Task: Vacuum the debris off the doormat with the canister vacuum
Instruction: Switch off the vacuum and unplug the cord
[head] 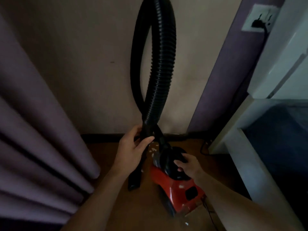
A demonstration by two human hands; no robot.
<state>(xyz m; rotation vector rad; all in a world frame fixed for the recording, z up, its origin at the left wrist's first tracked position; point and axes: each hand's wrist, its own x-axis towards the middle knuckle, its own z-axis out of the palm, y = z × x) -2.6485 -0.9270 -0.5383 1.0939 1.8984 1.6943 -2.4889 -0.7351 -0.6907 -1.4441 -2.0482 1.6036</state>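
Early stage: left hand (pixel 133 147) grips the black corrugated hose (pixel 160 72), right hand (pixel 187 165) grips the red canister vacuum (pixel 164 181) by its handle; white scraps (pixel 153 150) just beyond it lie uncollected.

The canister vacuum (pixel 168 182) is bright red with a black top and a black panel on its flank, and its ribbed hose (pixel 164 67) is black all along. Small white scraps (pixel 153 150) dot the brown floor (pixel 141 205). The pleated curtain (pixel 33 114) is dusky mauve, the wall (pixel 83 64) plain beige beside a purple strip, the socket plate (pixel 250 22) white under a black plug (pixel 255 23)
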